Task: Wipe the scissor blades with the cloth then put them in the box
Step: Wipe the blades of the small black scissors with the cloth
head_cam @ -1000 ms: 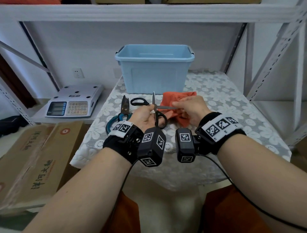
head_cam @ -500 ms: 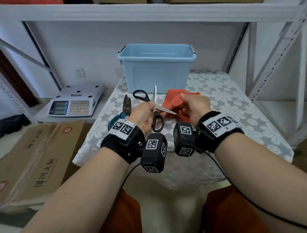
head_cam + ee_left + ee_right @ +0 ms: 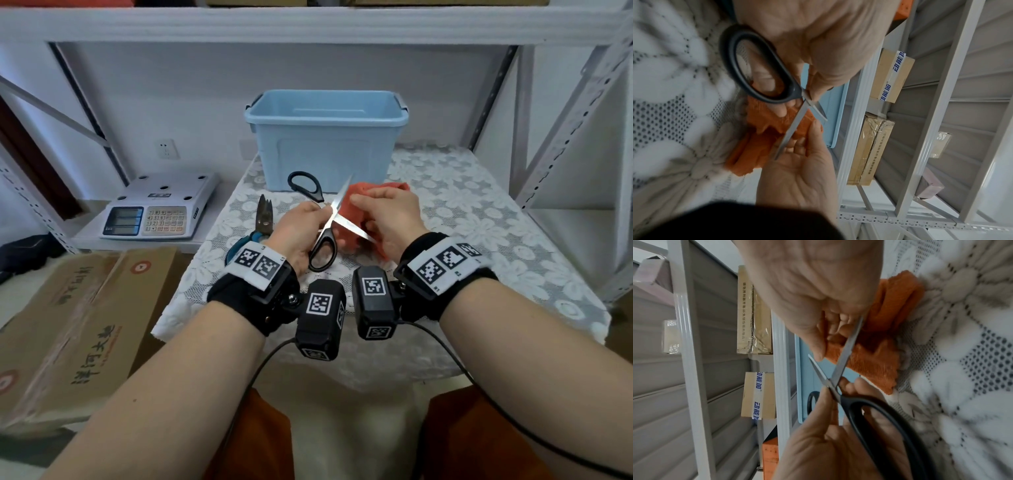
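Black-handled scissors (image 3: 323, 240) are held spread wide above the lace-covered table (image 3: 479, 219). My left hand (image 3: 317, 214) pinches them at the pivot (image 3: 830, 386), thumb on top. My right hand (image 3: 359, 205) holds a bunched orange cloth (image 3: 349, 209) in the angle between the blades. One blade (image 3: 791, 131) lies across the cloth and my right fingers; the other (image 3: 342, 192) points up toward the box, its tip beside my right thumb (image 3: 818, 353). The open light-blue box (image 3: 325, 137) stands just behind my hands.
Teal-handled pliers (image 3: 263, 219) lie on the table left of my left hand. A white scale (image 3: 157, 212) sits on a lower shelf at the left, with cardboard cartons (image 3: 68, 325) in front of it. Grey shelf uprights (image 3: 561, 137) stand at the right.
The scissors have turned: the blade that pointed right into the cloth now slants down to the right across it. My right hand with the cloth has shifted in toward the pivot.
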